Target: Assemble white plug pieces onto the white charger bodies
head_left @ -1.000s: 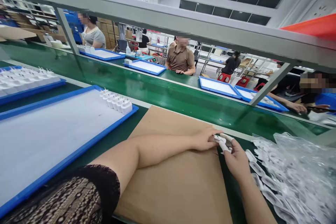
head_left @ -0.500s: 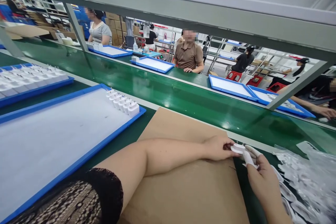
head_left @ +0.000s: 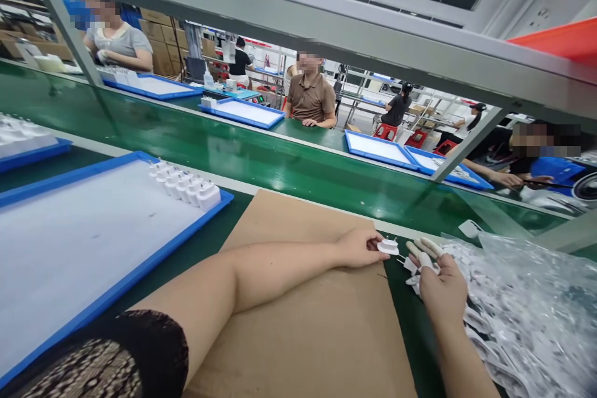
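Right fingers point(head_left: 431, 247) moved clear; plug point(head_left: 388, 247) points pins-up, long axis sideways.

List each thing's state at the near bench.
left hand: pinching two-pin plug part
two-pin plug part: pins up
right hand: fingers bent, grip unclear
nearest blue tray: partly filled
white plugs in it: upright, pins up
clear plastic bag: crumpled
white shells: heaped
cardboard sheet: lying flat

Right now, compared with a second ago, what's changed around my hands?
Your right hand has drawn away rightward from the small white plug piece with pins, leaving it in your left hand alone. I can't tell whether the right hand holds anything. The boxy white plugs in the blue-rimmed tray and the brown cardboard sheet stayed put.
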The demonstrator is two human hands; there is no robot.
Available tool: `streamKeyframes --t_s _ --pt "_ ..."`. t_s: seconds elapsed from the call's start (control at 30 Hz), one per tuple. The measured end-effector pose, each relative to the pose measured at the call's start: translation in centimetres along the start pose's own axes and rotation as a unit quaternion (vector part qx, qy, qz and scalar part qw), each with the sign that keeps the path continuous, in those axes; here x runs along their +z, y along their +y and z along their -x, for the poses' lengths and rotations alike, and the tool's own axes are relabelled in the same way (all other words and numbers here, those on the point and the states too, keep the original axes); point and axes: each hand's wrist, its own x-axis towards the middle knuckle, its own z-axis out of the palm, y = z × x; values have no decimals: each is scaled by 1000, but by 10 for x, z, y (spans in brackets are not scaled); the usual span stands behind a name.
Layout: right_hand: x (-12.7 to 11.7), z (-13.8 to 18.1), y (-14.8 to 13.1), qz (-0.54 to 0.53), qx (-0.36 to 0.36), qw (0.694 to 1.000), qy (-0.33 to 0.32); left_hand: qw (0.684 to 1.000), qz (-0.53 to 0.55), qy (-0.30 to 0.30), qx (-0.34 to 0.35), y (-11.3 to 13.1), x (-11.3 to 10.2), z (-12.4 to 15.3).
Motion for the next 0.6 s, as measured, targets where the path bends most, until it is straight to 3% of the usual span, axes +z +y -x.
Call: streamKeyframes --t_s 0.27,0.4,0.5,0.6 --pt "2 -1 9 44 -16 996 -70 998 42 -7 34 -7 3 -6" --pt "7 -4 14 79 -48 988 -125 998 7 -31 63 -7 0 -4" --pt "8 -4 15 127 -88 980 -128 995 -4 -57 84 -5 -2 -2" --pt "9 0 10 134 -127 976 -114 993 22 -46 106 -4 -2 0"
